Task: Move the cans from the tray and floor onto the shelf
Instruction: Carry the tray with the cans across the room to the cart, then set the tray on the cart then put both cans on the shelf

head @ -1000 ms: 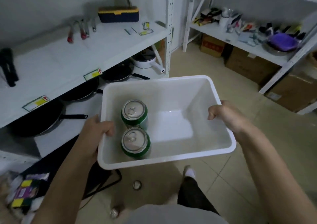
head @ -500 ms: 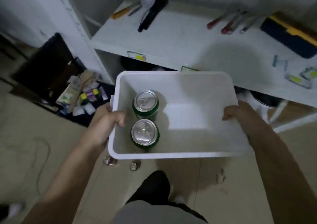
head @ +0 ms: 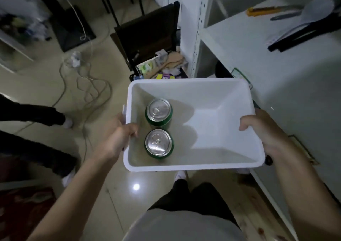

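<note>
Swung leftward, tray (head: pixel 191 89) with two cans (head: pixel 159 128) sits between both hands (head: pixel 118 139).

Single head view, steeply downward, close above tray (head: pixel 191 166).

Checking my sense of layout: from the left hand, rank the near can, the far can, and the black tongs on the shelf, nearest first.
From the left hand:
1. Near can, just inside the tray wall.
2. Far can, beyond it in the tray.
3. Black tongs, up right on the shelf.
</note>
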`<action>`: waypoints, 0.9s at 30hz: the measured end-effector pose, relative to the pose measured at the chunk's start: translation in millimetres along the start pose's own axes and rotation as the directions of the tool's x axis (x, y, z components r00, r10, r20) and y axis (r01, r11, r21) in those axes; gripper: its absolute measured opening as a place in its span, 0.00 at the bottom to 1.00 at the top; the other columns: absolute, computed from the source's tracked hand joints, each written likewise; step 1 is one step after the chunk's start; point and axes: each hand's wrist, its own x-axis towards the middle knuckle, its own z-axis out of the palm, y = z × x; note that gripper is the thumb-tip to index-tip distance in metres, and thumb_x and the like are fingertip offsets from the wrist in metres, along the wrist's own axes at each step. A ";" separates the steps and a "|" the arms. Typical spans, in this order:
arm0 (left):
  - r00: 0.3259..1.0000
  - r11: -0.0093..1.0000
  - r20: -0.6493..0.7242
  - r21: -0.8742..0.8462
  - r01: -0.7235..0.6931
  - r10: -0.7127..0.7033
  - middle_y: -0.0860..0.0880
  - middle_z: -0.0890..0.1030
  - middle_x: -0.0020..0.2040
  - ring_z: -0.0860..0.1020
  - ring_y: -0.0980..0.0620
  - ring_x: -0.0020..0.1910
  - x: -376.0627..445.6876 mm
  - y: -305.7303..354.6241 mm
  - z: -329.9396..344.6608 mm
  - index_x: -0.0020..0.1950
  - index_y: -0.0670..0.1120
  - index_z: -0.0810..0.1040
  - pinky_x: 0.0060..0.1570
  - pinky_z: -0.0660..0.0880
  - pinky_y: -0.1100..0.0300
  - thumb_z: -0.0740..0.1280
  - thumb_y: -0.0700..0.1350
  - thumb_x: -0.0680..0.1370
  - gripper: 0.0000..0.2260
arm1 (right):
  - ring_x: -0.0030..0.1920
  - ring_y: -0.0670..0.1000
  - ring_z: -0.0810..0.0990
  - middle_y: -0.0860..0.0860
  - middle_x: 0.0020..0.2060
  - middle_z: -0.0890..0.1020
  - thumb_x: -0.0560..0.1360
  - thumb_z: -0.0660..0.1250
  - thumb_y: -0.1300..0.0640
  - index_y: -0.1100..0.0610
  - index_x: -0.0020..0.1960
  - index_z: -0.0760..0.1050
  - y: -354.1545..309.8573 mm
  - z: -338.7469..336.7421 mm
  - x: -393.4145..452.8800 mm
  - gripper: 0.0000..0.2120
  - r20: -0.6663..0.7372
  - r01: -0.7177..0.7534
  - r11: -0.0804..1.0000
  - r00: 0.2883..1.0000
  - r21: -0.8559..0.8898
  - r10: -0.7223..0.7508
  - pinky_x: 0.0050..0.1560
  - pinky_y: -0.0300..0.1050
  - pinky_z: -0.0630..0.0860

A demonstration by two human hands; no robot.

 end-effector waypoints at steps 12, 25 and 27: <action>0.982 0.982 -0.124 -0.145 0.122 -0.140 0.55 0.74 0.19 0.70 0.61 0.18 123.8 -55.9 76.3 0.32 0.44 0.71 0.19 0.65 0.71 0.58 0.34 0.57 0.08 | 0.39 0.54 0.75 0.52 0.37 0.77 0.53 0.59 0.63 0.60 0.50 0.74 8.4 -5.4 206.9 0.24 0.194 -0.004 0.987 0.980 -0.163 0.036 0.41 0.44 0.70; 0.912 0.897 -0.193 -0.338 0.284 -0.361 0.58 0.77 0.21 0.74 0.62 0.20 266.7 -209.9 166.3 0.35 0.44 0.72 0.22 0.70 0.71 0.57 0.33 0.58 0.11 | 0.34 0.48 0.73 0.50 0.34 0.75 0.57 0.61 0.66 0.58 0.46 0.71 104.1 53.0 402.9 0.17 0.262 -0.063 0.929 0.951 -0.365 0.167 0.34 0.40 0.68; 0.916 0.898 -0.190 -0.344 0.276 -0.354 0.58 0.76 0.20 0.73 0.62 0.19 282.7 -218.1 168.6 0.35 0.43 0.71 0.21 0.68 0.72 0.56 0.32 0.58 0.11 | 0.35 0.48 0.73 0.50 0.36 0.75 0.62 0.61 0.69 0.58 0.50 0.70 111.5 59.3 420.3 0.18 0.276 -0.058 0.924 0.945 -0.378 0.173 0.35 0.39 0.68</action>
